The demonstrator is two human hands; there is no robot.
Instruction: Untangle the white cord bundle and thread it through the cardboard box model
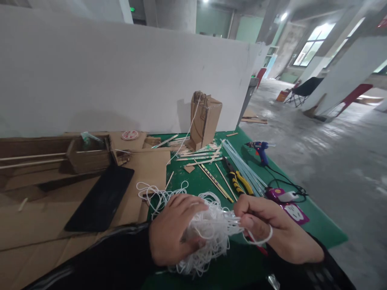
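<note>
Left hand (173, 229), right hand (272, 225) holding one string tangle (213, 237) (one glue gun (261, 152)).

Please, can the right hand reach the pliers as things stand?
Probably yes: the pliers lie in the open just beyond the right hand, but it would likely need to release the white string.

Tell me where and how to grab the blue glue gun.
The glue gun is probably best gripped by its handle, coming from the person's near side: the handle points that way, while the nozzle faces left, clear of the grasp.
</note>
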